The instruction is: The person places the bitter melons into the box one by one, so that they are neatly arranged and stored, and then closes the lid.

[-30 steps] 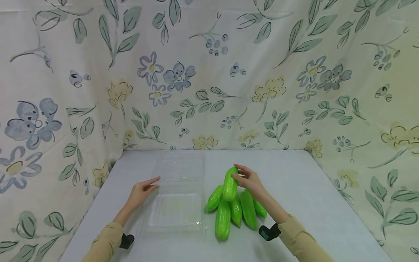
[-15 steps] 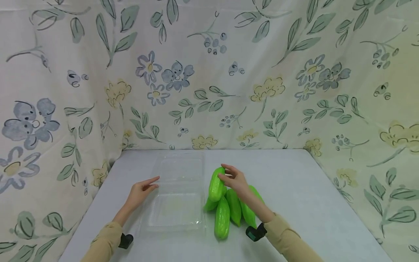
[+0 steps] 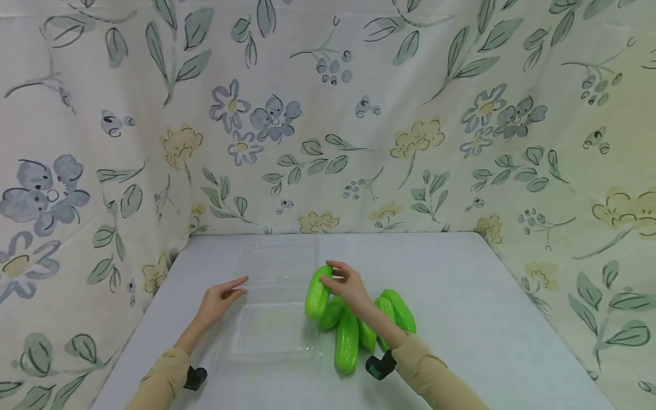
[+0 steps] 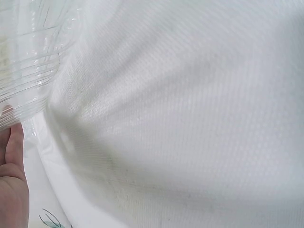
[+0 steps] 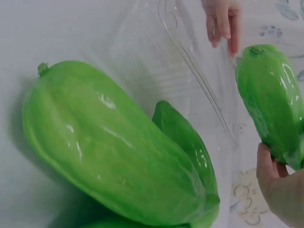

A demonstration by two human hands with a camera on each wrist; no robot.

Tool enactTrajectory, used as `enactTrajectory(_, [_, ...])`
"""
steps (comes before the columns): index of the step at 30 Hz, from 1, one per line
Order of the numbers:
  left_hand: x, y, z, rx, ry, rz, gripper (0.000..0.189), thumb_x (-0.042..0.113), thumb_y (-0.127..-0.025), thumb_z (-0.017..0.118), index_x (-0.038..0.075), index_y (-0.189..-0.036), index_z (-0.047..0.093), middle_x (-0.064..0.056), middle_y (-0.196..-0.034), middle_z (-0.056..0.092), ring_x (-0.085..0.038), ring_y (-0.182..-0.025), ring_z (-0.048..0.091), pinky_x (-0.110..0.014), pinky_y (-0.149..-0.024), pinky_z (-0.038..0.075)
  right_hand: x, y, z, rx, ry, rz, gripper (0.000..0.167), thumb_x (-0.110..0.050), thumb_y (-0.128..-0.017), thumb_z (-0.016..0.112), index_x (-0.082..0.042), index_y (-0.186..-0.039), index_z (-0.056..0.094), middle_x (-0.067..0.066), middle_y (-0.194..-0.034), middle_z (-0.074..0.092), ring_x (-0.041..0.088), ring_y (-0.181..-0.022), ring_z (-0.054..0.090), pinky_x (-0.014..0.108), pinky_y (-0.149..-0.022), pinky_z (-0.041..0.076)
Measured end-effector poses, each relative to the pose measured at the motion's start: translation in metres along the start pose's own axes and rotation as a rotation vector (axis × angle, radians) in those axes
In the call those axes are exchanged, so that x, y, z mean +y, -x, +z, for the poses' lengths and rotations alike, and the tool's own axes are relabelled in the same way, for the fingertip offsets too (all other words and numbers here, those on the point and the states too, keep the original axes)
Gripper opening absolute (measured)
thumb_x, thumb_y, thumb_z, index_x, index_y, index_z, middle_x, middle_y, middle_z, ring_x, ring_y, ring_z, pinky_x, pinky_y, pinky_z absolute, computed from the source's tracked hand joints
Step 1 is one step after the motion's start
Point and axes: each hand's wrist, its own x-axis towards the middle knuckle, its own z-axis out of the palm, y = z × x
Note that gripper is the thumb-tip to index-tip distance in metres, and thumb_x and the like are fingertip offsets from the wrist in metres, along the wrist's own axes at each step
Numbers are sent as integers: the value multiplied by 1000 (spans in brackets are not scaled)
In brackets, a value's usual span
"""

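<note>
My right hand [image 3: 350, 287] grips a glossy green papaya-shaped fruit [image 3: 316, 296] between thumb and fingers, held over the right rim of a clear plastic clamshell box [image 3: 277, 359]. In the right wrist view the held fruit [image 5: 270, 99] shows at right, stem end up. Several similar green fruits [image 3: 347, 344] lie on the table right of the box, partly hidden by my right forearm. My left hand [image 3: 219, 302] is at the box's left side near the hinge, thumb and index finger straight and apart. In the left wrist view, its fingertips [image 4: 8, 111] overlap the clear plastic edge.
The box lies opened, its lid half [image 3: 282, 262] at the back. A white-covered table [image 3: 461, 319] extends to the right. Floral cloth [image 3: 328, 114] hangs behind and along both sides.
My right hand has carried the green fruit leftward from above the pile to the box's right rim. The fruits at right have come into view from behind the arm. My left hand stays in place.
</note>
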Motion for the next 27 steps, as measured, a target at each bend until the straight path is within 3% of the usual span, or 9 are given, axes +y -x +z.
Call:
enactTrajectory(5, [1, 1, 0, -6, -9, 2, 35, 2, -90, 62, -3, -124, 60, -28, -114, 64, -8, -71, 59, -20, -54, 38, 5, -2, 10, -11, 2, -13, 49, -17, -90, 66, -3, -134, 49, 27, -128, 52, 31, -108, 61, 35, -82, 55])
enactTrajectory(13, [1, 1, 0, -14, -15, -14, 35, 2, -91, 60, -2, -125, 60, -28, -112, 65, -14, -71, 59, -20, -49, 35, 11, 2, 29, -28, 9, -48, 48, -16, -90, 66, 0, -133, 50, 28, -125, 55, 33, -105, 63, 34, -79, 56])
enactTrajectory(17, [1, 1, 0, -17, -9, -9, 35, 2, -92, 59, -2, -126, 59, -28, -111, 66, -16, -80, 66, -19, -54, 39, 16, 2, 40, -5, 24, -77, 47, -15, -89, 67, 0, -131, 52, 29, -123, 57, 36, -105, 63, 33, -77, 56])
enactTrajectory(21, [2, 2, 0, -19, -12, -4, 35, 2, -92, 59, -1, -127, 59, -27, -110, 66, -21, -90, 69, -19, -59, 41, 20, 2, 49, 21, 53, -69, 47, -18, -88, 68, -3, -130, 53, 25, -122, 58, 36, -105, 63, 33, -79, 55])
enactTrajectory(27, [-2, 1, 1, -15, -26, -8, 35, 1, -92, 58, -2, -127, 58, -27, -109, 67, -26, -92, 69, -18, -62, 43, 27, -1, 61, 22, 92, -44, 48, -20, -87, 70, -6, -129, 54, 20, -122, 60, 34, -105, 63, 36, -80, 55])
